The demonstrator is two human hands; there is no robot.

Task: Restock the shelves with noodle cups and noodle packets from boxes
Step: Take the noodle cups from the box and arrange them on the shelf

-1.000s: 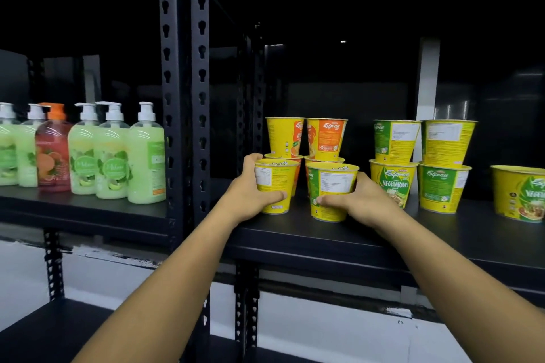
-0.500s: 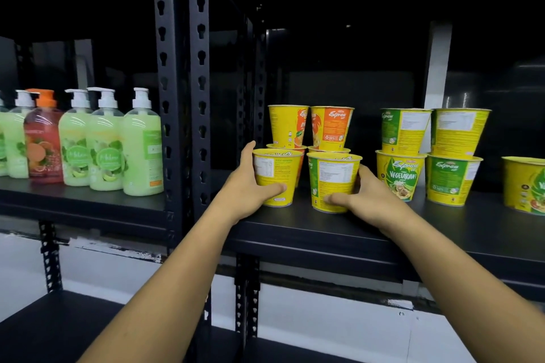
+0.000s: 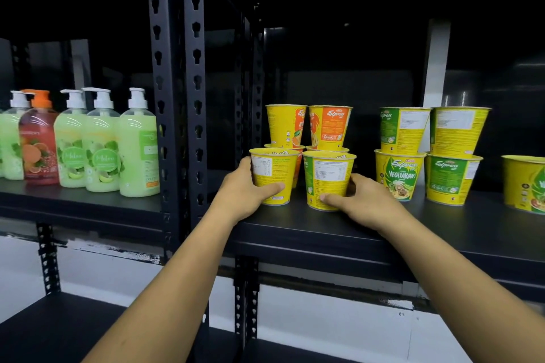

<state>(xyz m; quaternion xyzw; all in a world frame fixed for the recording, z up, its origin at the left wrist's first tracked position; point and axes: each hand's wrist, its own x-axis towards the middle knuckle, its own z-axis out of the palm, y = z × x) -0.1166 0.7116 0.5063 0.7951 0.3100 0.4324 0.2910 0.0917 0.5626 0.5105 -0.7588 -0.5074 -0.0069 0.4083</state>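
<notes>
Two yellow noodle cups stand side by side on the black shelf point(image 3: 324, 233), near its front. My left hand point(image 3: 247, 191) wraps the left noodle cup point(image 3: 272, 174) from the left, thumb across its front. My right hand point(image 3: 362, 200) holds the right noodle cup point(image 3: 327, 177) from the right, thumb on its lower front. Directly behind them stand stacked orange-labelled cups point(image 3: 330, 127). To the right, green-labelled vegetarian cups point(image 3: 401, 174) sit in two stacks of two.
A yellow noodle bowl point(image 3: 525, 183) sits at the far right of the shelf. Black perforated uprights point(image 3: 177, 97) split this bay from the left bay, where several soap pump bottles point(image 3: 100, 150) stand. A lower shelf point(image 3: 44, 330) shows at bottom left.
Both hands have stayed on the two front cups, which have barely moved on the shelf. The camera has shifted slightly, so the shelf sits a little higher in view.
</notes>
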